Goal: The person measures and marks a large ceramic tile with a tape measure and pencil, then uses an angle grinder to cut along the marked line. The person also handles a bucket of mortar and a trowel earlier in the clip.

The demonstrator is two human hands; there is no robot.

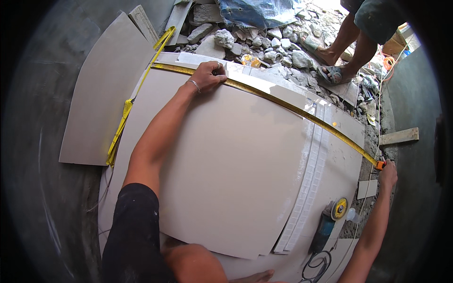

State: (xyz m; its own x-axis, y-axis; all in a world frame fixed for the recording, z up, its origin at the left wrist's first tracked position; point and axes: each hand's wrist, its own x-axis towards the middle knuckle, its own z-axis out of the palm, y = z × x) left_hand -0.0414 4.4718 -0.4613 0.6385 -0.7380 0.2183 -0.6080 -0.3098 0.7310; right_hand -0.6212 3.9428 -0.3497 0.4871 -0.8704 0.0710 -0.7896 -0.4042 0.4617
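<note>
A large beige tile (226, 165) lies in front of me, over other boards, with white tile strips (304, 184) along its right side. A yellow tape measure blade (259, 92) stretches across the far edge from upper left to lower right. My left hand (210, 78) is closed on the blade near the upper middle. My right hand (388, 172) grips the orange tape measure case (380, 164) at the right end. A loose yellow strap (123, 118) lies along the left edge. An angle grinder (324, 228) with a yellow disc rests at lower right.
Another cut tile (94, 113) lies at left. Rubble (245, 40) and a blue tarp (257, 12) are at the back. A person in sandals (332, 74) stands upper right. A wood plank (398, 137), cords and dark walls (417, 89) are at the right.
</note>
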